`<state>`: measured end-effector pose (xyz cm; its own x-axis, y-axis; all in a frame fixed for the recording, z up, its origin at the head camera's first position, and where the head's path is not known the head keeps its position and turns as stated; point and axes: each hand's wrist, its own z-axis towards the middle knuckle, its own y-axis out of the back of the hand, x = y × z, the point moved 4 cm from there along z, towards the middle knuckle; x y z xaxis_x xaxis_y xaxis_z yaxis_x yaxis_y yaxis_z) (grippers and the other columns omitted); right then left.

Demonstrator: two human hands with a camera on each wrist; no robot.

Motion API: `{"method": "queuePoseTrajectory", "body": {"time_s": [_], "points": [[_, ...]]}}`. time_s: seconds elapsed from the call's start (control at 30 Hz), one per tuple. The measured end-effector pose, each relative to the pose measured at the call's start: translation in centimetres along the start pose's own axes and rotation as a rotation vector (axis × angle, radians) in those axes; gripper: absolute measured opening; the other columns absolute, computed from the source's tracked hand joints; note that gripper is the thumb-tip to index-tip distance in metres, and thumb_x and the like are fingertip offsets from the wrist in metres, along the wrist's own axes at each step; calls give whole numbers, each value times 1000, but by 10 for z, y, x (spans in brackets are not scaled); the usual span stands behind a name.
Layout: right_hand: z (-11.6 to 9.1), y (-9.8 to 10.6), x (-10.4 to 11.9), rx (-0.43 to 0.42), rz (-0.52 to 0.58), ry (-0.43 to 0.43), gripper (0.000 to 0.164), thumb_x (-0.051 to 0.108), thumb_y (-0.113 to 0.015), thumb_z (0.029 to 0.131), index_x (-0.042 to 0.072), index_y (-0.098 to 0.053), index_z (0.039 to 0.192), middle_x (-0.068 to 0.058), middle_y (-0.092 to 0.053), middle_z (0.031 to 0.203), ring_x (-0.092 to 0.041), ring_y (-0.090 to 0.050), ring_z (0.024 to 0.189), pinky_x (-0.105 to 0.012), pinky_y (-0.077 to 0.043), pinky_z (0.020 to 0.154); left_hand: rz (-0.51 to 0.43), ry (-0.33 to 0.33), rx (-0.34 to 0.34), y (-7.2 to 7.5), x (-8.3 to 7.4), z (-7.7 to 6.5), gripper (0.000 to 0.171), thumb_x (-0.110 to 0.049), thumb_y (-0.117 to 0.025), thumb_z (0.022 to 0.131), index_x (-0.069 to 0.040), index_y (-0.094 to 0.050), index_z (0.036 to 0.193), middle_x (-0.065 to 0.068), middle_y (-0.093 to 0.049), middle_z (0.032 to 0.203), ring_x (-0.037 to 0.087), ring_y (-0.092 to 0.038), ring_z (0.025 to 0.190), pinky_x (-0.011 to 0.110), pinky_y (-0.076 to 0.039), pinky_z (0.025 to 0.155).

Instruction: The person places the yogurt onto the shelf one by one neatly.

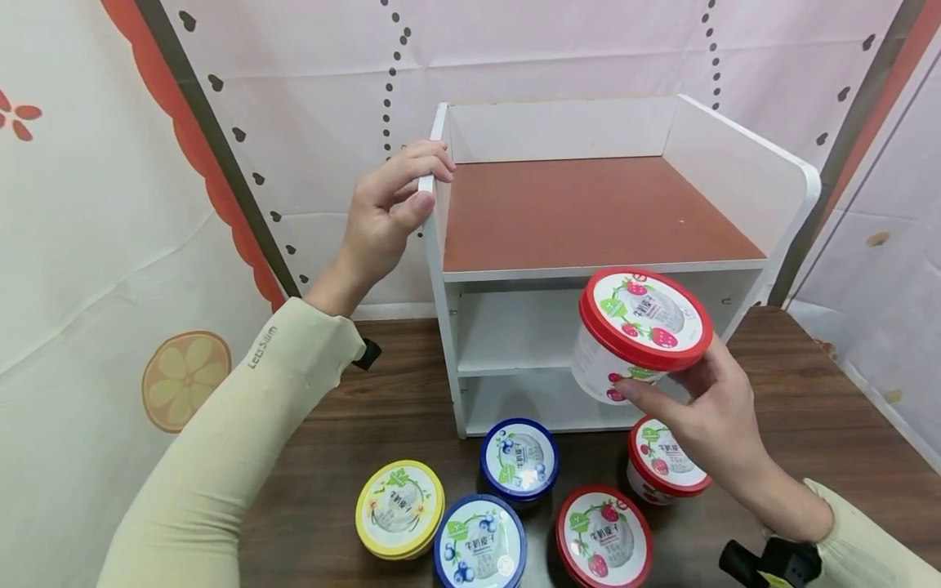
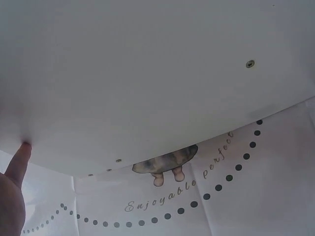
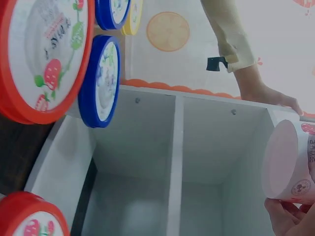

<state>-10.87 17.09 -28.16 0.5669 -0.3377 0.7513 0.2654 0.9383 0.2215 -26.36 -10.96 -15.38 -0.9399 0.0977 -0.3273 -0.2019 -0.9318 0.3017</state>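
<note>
My left hand [image 1: 393, 204] grips the upper front edge of the left side panel of a white shelf unit [image 1: 529, 327]; in the left wrist view one finger [image 2: 18, 164] touches that panel. My right hand [image 1: 716, 408] holds a red-lidded tub [image 1: 635, 335] with strawberries on its lid, in front of the unit's upper opening, tilted toward the head camera. In the right wrist view the tub's pale base [image 3: 280, 160] shows beside the fingers. Below the raised tub stand two more red-lidded tubs, one nearer [image 1: 604, 535] and one farther right [image 1: 665, 459].
Two blue-lidded tubs, one behind [image 1: 519, 459] and one in front [image 1: 481, 543], and a yellow-lidded tub [image 1: 400, 508] stand on the dark wooden table [image 1: 316, 465]. The unit has a brown top [image 1: 573, 212] with raised sides and a middle shelf [image 1: 515, 331]. Printed cloth [image 1: 309, 98] hangs behind.
</note>
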Motion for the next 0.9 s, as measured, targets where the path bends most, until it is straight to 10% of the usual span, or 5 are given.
{"method": "queuePoseTrajectory", "body": {"time_s": [0.53,0.9], "points": [[18,-14,14,-4,5,129,84,-16,-78,65,4,-46,140,-11,-55,131,-25,-58,114,-26,-50,88,-56,14,-36,1,30,-7,56,-48,-59,91,8,-62,96,20,-60,106,32,-49,120,33,-47,64],[29,-16,26,-12,-8,148,82,-13,-78,67,5,-46,140,-10,-55,131,-27,-59,113,-27,-50,89,-59,-24,-71,0,38,-7,56,-50,-60,90,6,-63,95,18,-61,103,35,-49,120,49,-49,85]]}}
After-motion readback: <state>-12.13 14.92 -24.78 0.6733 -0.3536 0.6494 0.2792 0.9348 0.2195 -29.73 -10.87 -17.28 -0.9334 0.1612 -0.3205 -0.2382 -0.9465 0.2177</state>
